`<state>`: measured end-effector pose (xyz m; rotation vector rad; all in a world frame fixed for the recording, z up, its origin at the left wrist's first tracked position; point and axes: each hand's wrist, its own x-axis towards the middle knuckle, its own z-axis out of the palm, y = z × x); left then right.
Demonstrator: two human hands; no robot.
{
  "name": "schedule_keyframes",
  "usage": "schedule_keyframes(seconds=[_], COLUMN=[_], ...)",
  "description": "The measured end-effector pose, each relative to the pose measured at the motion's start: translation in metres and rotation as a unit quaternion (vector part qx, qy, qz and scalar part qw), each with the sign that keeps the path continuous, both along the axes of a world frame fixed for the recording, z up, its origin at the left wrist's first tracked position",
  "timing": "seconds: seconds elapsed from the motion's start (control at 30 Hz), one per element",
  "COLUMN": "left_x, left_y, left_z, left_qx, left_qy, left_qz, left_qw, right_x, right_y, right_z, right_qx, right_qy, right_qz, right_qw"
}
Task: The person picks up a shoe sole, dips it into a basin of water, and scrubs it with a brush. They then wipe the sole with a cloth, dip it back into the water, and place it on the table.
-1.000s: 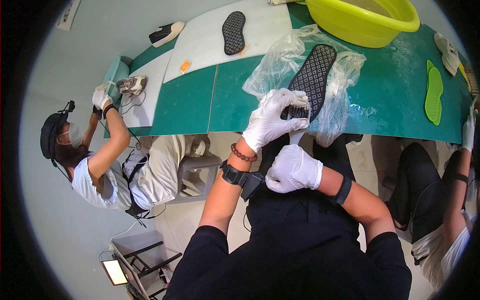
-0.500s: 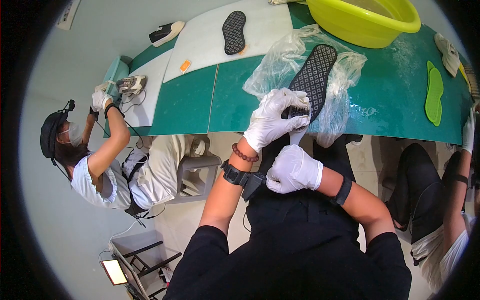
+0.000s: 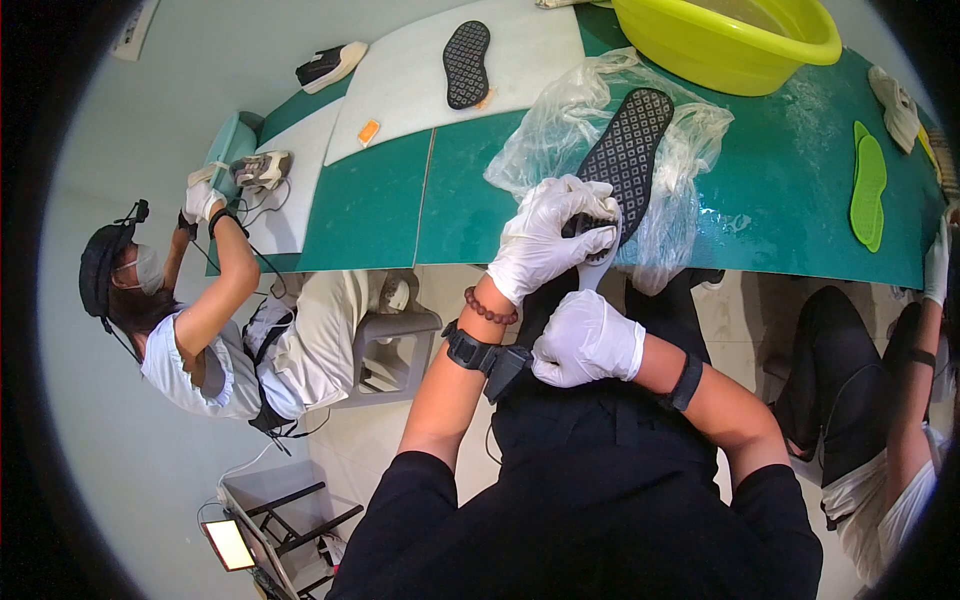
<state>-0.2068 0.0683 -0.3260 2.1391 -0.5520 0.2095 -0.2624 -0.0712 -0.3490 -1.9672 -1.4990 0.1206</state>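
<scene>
A black insole [image 3: 628,145] with a pale diamond pattern lies lengthwise on a crumpled clear plastic bag [image 3: 540,140], its near end at the table edge. My left hand [image 3: 550,235], white-gloved, is closed around that near end, thumb and fingers curled in from the left. My right hand [image 3: 590,340], also gloved, is a fist around the pale handle of a brush [image 3: 592,272]. The brush's head sits by the insole's near end, partly covered by my left fingers, so its exact contact cannot be seen.
A yellow-green basin [image 3: 730,50] stands behind the bag. On white boards [image 3: 400,100] lie another black insole [image 3: 466,65] and an orange-and-white block [image 3: 369,132]. A green insole [image 3: 867,190] is to the right. Co-workers sit on both sides; the left one handles a shoe [image 3: 262,170].
The brush head has shifted very slightly at the insole's near end, with small movement of my left fingers. Everything else looks the same.
</scene>
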Motion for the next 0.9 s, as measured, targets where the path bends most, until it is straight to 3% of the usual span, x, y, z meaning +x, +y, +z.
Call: schedule_keyframes(seconds=[0.9], left_x=[0.004], left_y=[0.002], left_z=[-0.018], left_qx=[-0.067], left_qy=[0.012], left_qz=[-0.017], left_qw=[0.998], right_x=[0.000], right_y=[-0.001], right_z=[-0.001], right_qx=[-0.026], right_qy=[0.003], right_qz=[0.005], right_qw=[1.000])
